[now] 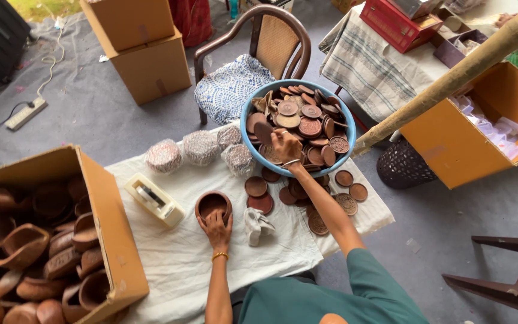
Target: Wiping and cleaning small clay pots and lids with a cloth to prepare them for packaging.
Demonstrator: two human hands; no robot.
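Observation:
My left hand (217, 228) grips the near rim of a small brown clay bowl (213, 203) standing on the white cloth (181, 258). My right hand (286, 146) reaches into a blue basin (253, 150) heaped with round brown clay lids and closes on one dark lid (264, 131) at its near side. More clay lids (256, 186) lie loose on the cloth below the basin. A crumpled white rag (258, 224) lies between my two arms.
A cardboard box (112, 228) full of clay pots stands at left. A white tape dispenser (153, 199) and wrapped bundles (201, 147) lie on the cloth. Behind are a wooden chair (274, 42), stacked boxes (145, 54), an orange box (451, 144), and a bamboo pole (451, 78).

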